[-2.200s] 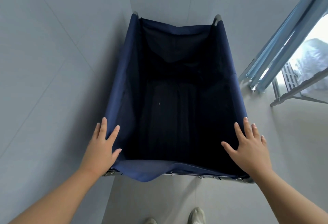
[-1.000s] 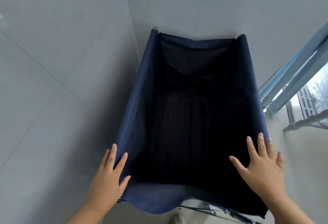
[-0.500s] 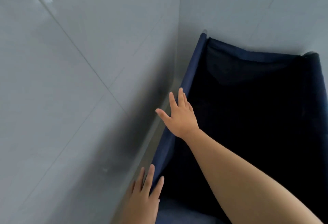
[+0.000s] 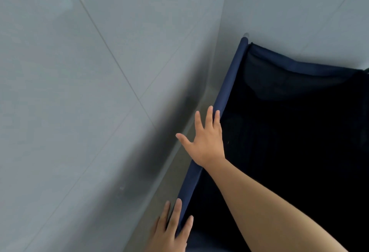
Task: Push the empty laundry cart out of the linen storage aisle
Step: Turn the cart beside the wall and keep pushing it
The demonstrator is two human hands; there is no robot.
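Note:
The laundry cart [image 4: 231, 84] is a dark blue fabric bin on a metal frame, filling the right half of the view; its inside is dark and shows nothing in it. My right hand [image 4: 205, 140] reaches across and lies flat on the cart's left rim, fingers spread. My left hand [image 4: 171, 231] rests flat on the same rim near the bottom edge of the view, fingers apart, not wrapped around it. The cart's right side and its wheels are out of view.
A grey tiled wall [image 4: 79, 92] runs close along the cart's left side, with only a narrow gap of floor [image 4: 179, 164] between them. A second tiled wall [image 4: 299, 12] stands just behind the cart's far end.
My right hand left the cart's near right corner and crossed to the left rim. The view swung left toward the wall, and the window frame on the right dropped out of sight.

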